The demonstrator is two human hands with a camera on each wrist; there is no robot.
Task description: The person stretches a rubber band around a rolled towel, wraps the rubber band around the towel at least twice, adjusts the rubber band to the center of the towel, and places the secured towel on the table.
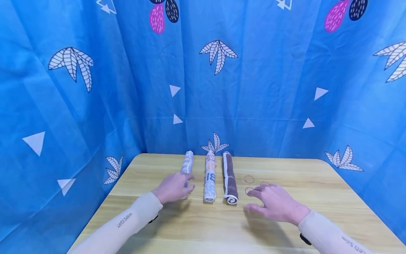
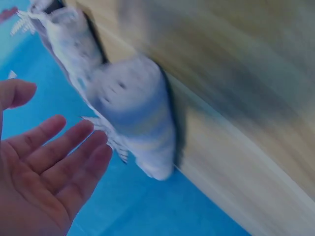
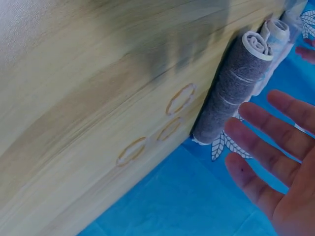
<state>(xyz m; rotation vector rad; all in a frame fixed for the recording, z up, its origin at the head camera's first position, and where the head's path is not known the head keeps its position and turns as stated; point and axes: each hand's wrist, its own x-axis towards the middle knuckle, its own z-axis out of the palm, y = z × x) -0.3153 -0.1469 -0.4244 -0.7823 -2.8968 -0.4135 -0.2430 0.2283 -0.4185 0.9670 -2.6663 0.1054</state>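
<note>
Three rolled towels lie side by side on the table: a striped one (image 1: 188, 161) at left, a printed pale one (image 1: 209, 181) in the middle and a dark brown one with white edging (image 1: 230, 180) at right. My left hand (image 1: 176, 187) hovers over the striped roll, hiding part of it; the left wrist view shows the fingers extended and apart from the roll (image 2: 140, 115). Over the thin rubber bands (image 3: 180, 99) to the right of the towels, my right hand (image 1: 275, 203) hangs with fingers spread, holding nothing. Three bands show in the right wrist view.
A light wooden table (image 1: 203, 233) carries everything. Blue patterned curtain (image 1: 269, 88) encloses its back and both sides, meeting the far edge just behind the towel rolls.
</note>
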